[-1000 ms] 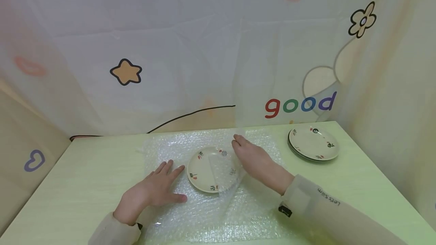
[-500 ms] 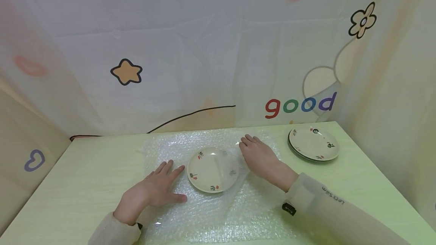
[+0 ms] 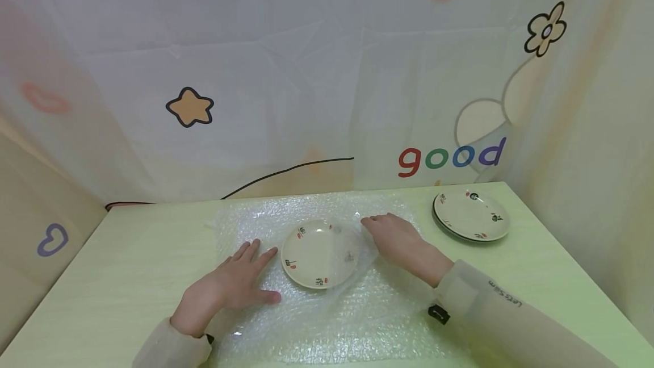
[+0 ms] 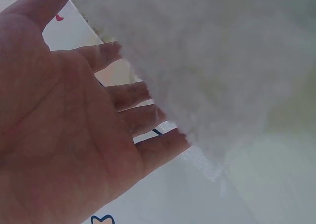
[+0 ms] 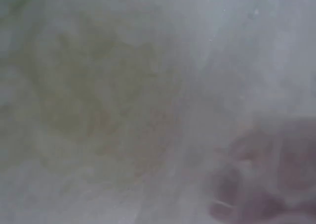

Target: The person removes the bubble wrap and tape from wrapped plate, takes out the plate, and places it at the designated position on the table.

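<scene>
A cream plate (image 3: pixel 309 254) with small printed motifs lies on a clear sheet of bubble wrap (image 3: pixel 327 337). A loose flap of the sheet overlaps the plate's right part. My left hand (image 3: pixel 237 283) rests on the wrap just left of the plate, fingers spread and straight. In the left wrist view its palm side shows beside the blurred wrap (image 4: pixel 212 61). To the plate's right, my right hand (image 3: pixel 395 243) pinches the flap with curled fingers. Seen through the cloudy film in the right wrist view, that hand's fingers (image 5: pixel 291 169) are blurred.
A small stack of similar plates (image 3: pixel 470 214) stands at the back right of the light green table (image 3: pixel 112 277). A printed curtain (image 3: pixel 306 72) hangs behind the table and along both sides.
My right hand has shifted right, then slightly toward the front, and the flap over the plate has moved with it. My left hand and the plate stay in place.
</scene>
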The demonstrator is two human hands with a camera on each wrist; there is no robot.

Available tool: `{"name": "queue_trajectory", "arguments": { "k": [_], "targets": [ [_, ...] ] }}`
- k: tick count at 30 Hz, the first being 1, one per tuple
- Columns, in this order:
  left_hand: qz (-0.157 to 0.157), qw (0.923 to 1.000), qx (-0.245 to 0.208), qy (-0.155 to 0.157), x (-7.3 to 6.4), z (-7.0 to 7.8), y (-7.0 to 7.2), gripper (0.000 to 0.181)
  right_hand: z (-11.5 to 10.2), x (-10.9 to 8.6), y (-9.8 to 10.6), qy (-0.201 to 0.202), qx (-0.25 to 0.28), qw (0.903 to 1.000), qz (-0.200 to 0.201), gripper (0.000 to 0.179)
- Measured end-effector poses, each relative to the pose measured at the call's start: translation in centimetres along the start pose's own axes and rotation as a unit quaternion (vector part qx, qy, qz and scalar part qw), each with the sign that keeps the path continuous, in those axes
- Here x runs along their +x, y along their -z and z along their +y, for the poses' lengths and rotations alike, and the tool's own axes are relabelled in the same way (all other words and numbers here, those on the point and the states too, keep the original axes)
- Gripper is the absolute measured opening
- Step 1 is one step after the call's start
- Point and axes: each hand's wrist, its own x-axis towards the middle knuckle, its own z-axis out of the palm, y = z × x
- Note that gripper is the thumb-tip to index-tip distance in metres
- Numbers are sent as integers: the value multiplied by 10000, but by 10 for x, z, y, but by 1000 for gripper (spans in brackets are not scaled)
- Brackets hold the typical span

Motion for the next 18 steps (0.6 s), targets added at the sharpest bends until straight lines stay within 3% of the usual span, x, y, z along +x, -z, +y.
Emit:
{"name": "queue_trajectory", "arguments": {
  "k": [6,18],
  "targets": [
    [-2,10000,-23,-7,-1,1,1,92,2,-3,0,-80,117,9999,34,29],
    [14,10000,-43,-54,-2,2,2,92,6,-6,1,141,424,9988,206,23]
  ]
}}
